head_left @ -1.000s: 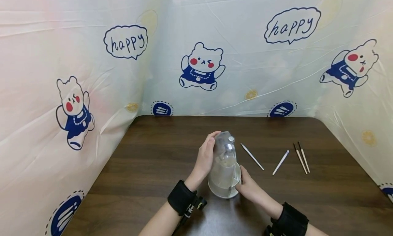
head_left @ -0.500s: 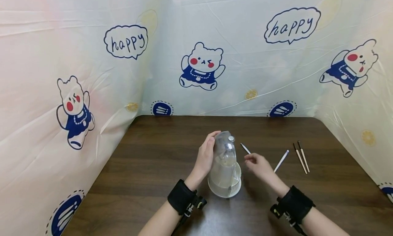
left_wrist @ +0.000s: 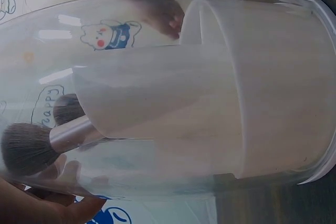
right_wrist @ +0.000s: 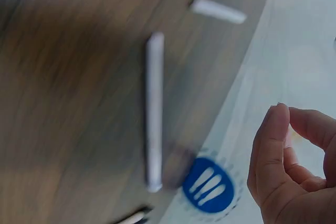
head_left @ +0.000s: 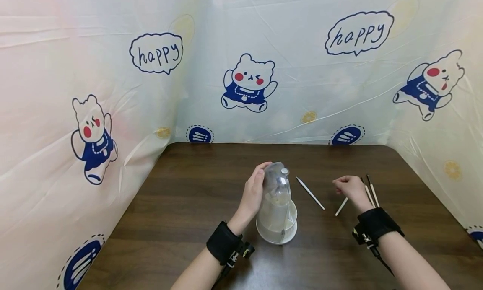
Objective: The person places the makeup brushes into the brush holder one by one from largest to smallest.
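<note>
There was my jar (head_left: pixel 274 223), clear and domed, on the table (head_left: pixel 181 206) at five o'clock from the head view's centre, and I had the left hand (head_left: pixel 250 195) clamped on it at the jar's ten o'clock! Inside, a brush (left_wrist: pixel 29 148) showed its dark bristles; a second dark head sat behind, real or reflected, I couldn't tell. Over to the right hand (head_left: pixel 353 189): it hung above the table, between two and three o'clock from the jar, thumb and forefinger together at the tips. Below it, at three, lay the short stick (head_left: pixel 341 207), far end hidden by the hand. The long stick (head_left: pixel 311 194) lay closer in, at two. Farther out, at three: two dark-tipped sticks (head_left: pixel 374 194), partly covered.
</note>
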`<act>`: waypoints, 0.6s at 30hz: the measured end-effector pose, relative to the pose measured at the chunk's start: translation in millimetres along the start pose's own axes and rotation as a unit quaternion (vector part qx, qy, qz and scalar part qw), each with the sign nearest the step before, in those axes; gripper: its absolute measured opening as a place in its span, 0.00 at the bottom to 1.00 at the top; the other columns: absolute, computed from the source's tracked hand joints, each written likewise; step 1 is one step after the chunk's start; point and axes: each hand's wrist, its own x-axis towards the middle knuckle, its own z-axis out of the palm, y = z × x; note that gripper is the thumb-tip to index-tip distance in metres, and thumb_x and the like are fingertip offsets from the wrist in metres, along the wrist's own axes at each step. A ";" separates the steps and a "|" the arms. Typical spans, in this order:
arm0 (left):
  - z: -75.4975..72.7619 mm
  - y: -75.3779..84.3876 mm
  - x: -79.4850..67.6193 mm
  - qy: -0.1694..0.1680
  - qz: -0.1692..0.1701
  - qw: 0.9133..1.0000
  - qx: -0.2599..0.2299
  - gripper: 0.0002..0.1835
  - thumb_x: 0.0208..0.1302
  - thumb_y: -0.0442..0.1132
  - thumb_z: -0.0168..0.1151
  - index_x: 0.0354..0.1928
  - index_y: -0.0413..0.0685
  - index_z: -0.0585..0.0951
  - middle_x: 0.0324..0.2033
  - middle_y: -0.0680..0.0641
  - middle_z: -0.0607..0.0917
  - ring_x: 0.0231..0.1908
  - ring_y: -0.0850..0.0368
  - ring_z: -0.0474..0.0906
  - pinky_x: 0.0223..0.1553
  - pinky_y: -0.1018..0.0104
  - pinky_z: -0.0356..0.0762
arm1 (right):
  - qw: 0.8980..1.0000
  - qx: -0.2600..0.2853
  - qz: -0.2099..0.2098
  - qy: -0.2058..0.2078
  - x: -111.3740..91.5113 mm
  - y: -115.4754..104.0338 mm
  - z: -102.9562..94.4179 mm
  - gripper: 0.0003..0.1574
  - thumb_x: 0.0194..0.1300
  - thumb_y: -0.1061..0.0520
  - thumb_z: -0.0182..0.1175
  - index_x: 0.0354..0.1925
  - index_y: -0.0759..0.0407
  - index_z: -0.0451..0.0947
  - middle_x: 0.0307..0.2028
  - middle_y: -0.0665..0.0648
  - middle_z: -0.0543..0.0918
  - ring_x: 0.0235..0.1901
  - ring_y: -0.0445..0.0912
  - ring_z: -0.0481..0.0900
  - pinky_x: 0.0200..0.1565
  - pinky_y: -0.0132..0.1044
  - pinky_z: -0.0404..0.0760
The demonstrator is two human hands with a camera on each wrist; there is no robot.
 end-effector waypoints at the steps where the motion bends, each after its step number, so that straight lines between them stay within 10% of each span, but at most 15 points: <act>1: 0.0 0.0 0.0 0.000 0.000 1.000 0.000 0.26 0.75 0.49 0.30 0.63 0.46 0.70 0.63 0.41 0.74 0.65 0.45 0.67 0.67 0.45 0.61 | 1.000 -0.005 0.004 0.001 0.9 4.4 -4.0 0.22 0.66 0.56 0.54 0.45 0.78 0.77 0.20 0.52 0.83 0.22 0.37 0.80 0.28 0.29 0.75; 18: 0.6 1.4 -0.2 0.000 -0.003 1.000 -0.004 0.27 0.75 0.50 0.30 0.64 0.45 0.70 0.63 0.41 0.74 0.66 0.45 0.67 0.67 0.45 0.61 | 0.995 -0.071 0.065 0.041 4.3 46.9 -24.1 0.23 0.65 0.54 0.53 0.22 0.70 0.83 0.11 0.45 0.78 0.21 0.39 0.72 0.32 0.33 0.66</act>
